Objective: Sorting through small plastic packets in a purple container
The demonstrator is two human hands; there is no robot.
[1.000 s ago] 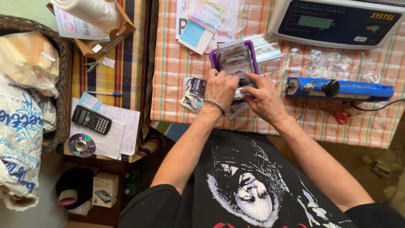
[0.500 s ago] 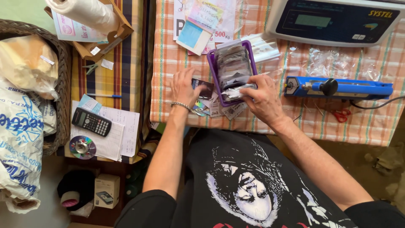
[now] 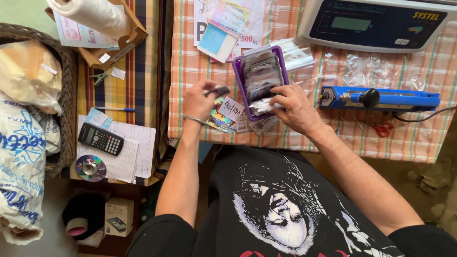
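A purple tray (image 3: 236, 76) full of small clear packets stands on the checked tablecloth. My right hand (image 3: 296, 108) rests at the tray's near end, fingers among the packets. To the tray's left, my left hand (image 3: 200, 99) pinches a small dark packet (image 3: 220, 91) just above a loose pile of colourful cards and paper labels (image 3: 227, 115). A bead bracelet sits on my left wrist.
A blue heat sealer (image 3: 381, 99) lies right of the tray, red scissors (image 3: 381, 129) below it, a digital scale (image 3: 376, 23) behind. Leftwards: calculator (image 3: 100, 139), disc (image 3: 90, 168), papers, a wicker basket (image 3: 66, 95) with bags, and a plastic roll (image 3: 90, 14).
My left hand moved left off the tray to the card pile and lifted a small dark packet. My right hand stayed at the tray's near end.
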